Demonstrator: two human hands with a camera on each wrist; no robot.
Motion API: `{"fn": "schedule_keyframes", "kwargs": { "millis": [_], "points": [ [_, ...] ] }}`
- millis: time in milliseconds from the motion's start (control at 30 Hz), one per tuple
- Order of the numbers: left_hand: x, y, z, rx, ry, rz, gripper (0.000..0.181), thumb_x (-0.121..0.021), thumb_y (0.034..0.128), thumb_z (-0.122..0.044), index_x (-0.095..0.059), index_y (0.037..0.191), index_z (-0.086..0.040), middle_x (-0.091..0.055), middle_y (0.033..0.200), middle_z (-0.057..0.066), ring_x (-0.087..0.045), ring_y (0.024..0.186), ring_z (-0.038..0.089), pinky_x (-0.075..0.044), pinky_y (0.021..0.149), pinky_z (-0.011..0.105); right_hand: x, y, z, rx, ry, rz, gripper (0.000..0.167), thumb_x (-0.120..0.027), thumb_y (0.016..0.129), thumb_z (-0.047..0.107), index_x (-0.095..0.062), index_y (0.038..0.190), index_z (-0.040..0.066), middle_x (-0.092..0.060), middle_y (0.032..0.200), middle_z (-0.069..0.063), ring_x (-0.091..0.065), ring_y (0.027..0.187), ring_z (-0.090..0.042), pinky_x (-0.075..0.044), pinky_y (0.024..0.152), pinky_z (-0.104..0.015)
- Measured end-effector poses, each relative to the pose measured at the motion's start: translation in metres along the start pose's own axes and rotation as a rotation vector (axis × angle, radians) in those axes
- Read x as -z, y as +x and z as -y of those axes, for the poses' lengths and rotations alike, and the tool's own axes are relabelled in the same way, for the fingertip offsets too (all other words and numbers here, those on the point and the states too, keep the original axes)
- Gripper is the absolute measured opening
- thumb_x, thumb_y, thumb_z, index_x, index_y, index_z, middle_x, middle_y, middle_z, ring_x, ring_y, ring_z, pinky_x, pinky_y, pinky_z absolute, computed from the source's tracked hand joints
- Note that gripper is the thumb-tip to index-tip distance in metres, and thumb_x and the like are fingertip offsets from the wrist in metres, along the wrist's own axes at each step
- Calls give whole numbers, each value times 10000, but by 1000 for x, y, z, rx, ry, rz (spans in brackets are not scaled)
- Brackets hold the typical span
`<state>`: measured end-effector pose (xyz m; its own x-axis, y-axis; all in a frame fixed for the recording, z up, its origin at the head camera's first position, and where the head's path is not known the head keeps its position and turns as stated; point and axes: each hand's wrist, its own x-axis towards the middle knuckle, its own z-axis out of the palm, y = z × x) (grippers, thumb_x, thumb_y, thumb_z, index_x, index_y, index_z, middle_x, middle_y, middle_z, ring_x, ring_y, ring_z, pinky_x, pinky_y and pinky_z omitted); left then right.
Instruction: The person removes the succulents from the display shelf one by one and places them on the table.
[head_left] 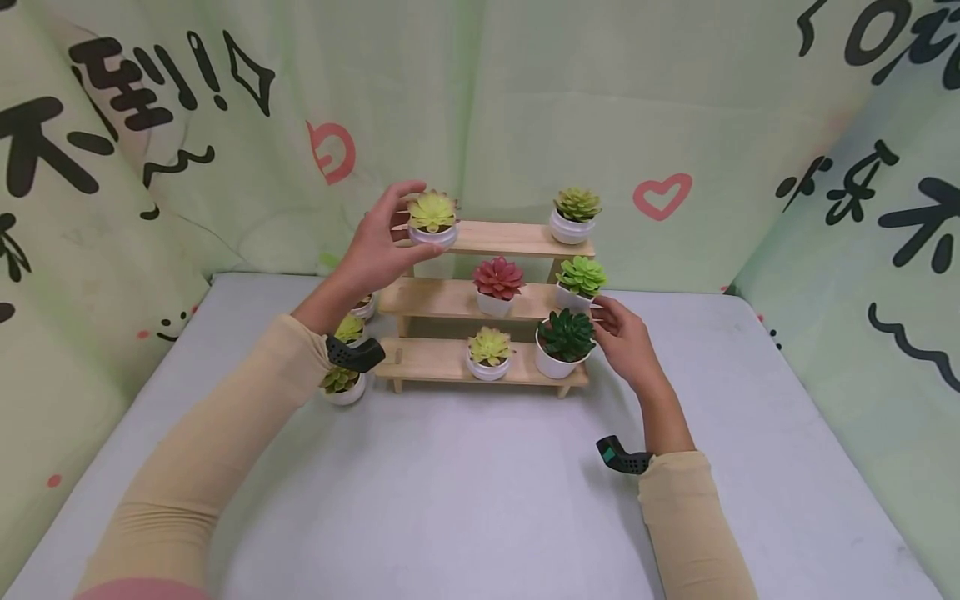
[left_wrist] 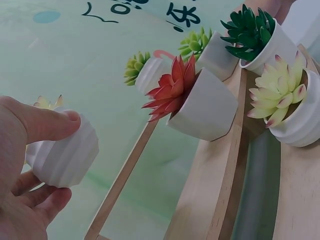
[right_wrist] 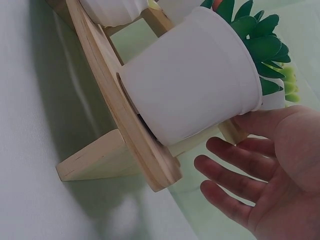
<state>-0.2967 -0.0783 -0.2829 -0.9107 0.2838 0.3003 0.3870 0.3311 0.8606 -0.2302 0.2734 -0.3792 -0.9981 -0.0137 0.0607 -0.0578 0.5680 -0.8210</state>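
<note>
My left hand [head_left: 382, 242] holds a white pot with a pale yellow-green succulent [head_left: 433, 215] between thumb and fingers. It is at the left end of the top tier of a wooden three-step stand [head_left: 510, 239]; in the left wrist view the ribbed pot [left_wrist: 75, 150] appears apart from the wood. My right hand [head_left: 626, 342] is at the stand's right side, fingers loosely extended. Its thumb lies close to the rim of the white pot [right_wrist: 190, 75] with a dark green succulent [head_left: 566, 336]; whether they touch, I cannot tell.
On the stand are also a green succulent [head_left: 577, 204] on top, red [head_left: 498, 279] and bright green [head_left: 581, 277] ones midway, and a yellow-green one [head_left: 490, 347] on the bottom tier. Several potted succulents [head_left: 342, 382] stand left of it on the white table [head_left: 480, 483]. A printed curtain [head_left: 555, 108] hangs behind.
</note>
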Motion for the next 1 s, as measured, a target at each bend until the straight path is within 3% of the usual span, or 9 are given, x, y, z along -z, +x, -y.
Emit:
{"fn": "schedule_keyframes", "kwargs": {
  "millis": [1000],
  "points": [
    [14, -9, 9, 49, 26, -36, 767, -766, 825, -131, -347, 1458, -241, -458, 1422, 92, -499, 1272, 251, -435, 1098, 383, -1, 1, -1, 6, 0, 0, 501, -467, 1019, 166, -335, 1473, 0, -499, 1398, -266, -518, 1274, -394, -431, 1067, -511]
  ]
}}
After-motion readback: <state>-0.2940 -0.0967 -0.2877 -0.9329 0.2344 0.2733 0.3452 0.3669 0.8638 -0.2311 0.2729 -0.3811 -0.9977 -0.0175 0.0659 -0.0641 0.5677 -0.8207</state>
